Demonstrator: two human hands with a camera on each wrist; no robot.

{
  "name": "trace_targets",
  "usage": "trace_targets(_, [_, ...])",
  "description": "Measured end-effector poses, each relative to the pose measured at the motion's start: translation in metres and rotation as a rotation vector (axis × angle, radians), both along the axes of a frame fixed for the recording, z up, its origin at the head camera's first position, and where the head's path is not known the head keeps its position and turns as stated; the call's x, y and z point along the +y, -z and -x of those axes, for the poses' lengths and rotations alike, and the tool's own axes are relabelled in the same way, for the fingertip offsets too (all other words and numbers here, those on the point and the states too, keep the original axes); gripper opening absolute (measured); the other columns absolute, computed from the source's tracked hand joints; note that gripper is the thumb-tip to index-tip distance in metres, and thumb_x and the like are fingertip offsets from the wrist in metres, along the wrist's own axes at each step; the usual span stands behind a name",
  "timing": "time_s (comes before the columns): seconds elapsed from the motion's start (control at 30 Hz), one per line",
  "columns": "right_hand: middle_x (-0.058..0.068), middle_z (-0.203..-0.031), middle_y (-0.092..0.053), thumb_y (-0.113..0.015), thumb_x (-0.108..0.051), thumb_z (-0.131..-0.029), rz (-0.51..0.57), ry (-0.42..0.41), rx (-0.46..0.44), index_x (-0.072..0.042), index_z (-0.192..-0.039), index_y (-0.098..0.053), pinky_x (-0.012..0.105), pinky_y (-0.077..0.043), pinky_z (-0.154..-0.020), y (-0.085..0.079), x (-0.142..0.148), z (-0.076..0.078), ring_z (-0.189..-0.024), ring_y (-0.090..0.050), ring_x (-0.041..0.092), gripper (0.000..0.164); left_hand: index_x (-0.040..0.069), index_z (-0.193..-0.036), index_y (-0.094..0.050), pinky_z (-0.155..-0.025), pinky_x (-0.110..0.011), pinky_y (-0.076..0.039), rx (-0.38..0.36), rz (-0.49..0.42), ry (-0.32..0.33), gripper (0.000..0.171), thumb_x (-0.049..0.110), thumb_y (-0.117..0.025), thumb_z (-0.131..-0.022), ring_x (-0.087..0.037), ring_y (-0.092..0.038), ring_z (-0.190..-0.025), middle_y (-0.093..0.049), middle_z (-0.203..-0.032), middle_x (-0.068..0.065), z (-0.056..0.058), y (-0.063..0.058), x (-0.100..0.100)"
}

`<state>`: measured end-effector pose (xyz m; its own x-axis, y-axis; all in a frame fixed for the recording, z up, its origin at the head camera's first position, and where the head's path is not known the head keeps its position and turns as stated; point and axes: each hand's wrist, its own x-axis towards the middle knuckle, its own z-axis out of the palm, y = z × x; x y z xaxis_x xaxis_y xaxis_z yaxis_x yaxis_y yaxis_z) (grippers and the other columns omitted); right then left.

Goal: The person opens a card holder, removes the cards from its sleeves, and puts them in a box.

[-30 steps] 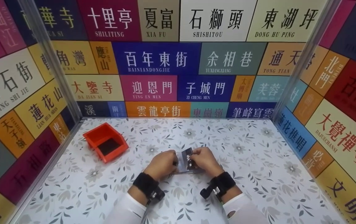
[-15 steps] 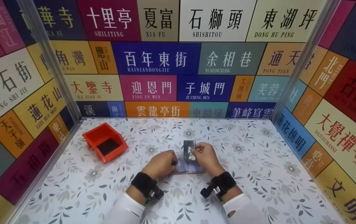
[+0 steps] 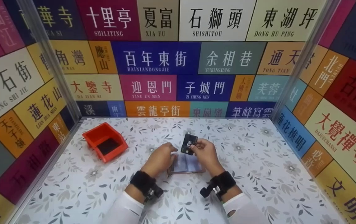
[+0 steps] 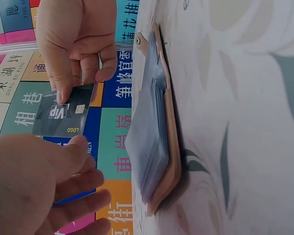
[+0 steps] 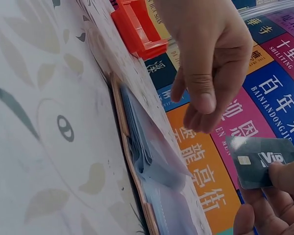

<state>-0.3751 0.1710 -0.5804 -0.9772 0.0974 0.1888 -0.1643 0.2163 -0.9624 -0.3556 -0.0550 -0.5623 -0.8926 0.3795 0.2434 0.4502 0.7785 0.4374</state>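
Note:
My right hand [image 3: 206, 152] pinches a black VIP card [image 3: 189, 144] between thumb and fingers, raised above the table. In the left wrist view the card [image 4: 63, 111] shows a chip and "LOGO" lettering. Below it a card holder [image 3: 185, 165] with a brown cover and clear plastic sleeves lies open on the table; its sleeves [image 5: 154, 147] fan upward in the right wrist view. To the left of the card, my left hand [image 3: 161, 160] hovers by the holder with loosely bent fingers. A gap separates that hand [image 5: 210, 63] from the card in the right wrist view.
A red-orange plastic bin [image 3: 105, 141] with a dark inside bottom stands at the table's back left. The tabletop [image 3: 259, 186] has a floral print. Panels of coloured signs [image 3: 156, 59] wall in the table at the back and both sides.
The card has come up out of the holder's area, moving up and away in my right hand. My left hand has shifted slightly forward and lifted off the holder, its fingers loosening.

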Motion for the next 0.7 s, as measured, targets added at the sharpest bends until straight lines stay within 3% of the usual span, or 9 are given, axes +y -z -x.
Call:
trace_targets(0.2, [0.009, -0.089, -0.078, -0.083, 0.002, -0.097, 0.057, -0.137, -0.004, 0.006, -0.103, -0.076, 0.027, -0.066, -0.071, 0.003, -0.005, 0.0, -0.079, -0.075, 0.012, 0.009, 0.005, -0.134, -0.08, -0.108, -0.051, -0.062, 0.036, -0.175, -0.046, 0.03, 0.02, -0.074, -0.11, -0.033, -0.077, -0.12, -0.079, -0.126, -0.012, 0.001, -0.011, 0.003])
trace_targets(0.4, [0.005, -0.089, -0.08, -0.082, 0.002, -0.099, 0.064, -0.223, -0.005, 0.009, -0.106, -0.076, 0.028, -0.066, -0.073, 0.002, -0.008, -0.003, -0.077, -0.076, 0.011, 0.011, 0.006, -0.122, -0.083, -0.099, -0.047, -0.064, -0.026, -0.371, -0.027, 0.02, 0.019, -0.076, -0.109, -0.026, -0.078, -0.107, -0.083, -0.115, -0.009, 0.002, -0.017, 0.006])
trace_targets(0.7, [0.008, -0.091, -0.084, -0.082, 0.001, -0.099, 0.089, -0.259, -0.024, 0.008, -0.107, -0.075, 0.028, -0.067, -0.072, 0.003, -0.008, -0.004, -0.077, -0.078, 0.011, 0.012, 0.008, -0.108, -0.084, -0.086, -0.039, -0.061, -0.057, -0.409, -0.042, 0.007, 0.013, -0.08, -0.104, -0.016, -0.069, -0.089, -0.082, -0.098, -0.005, 0.001, -0.02, 0.008])
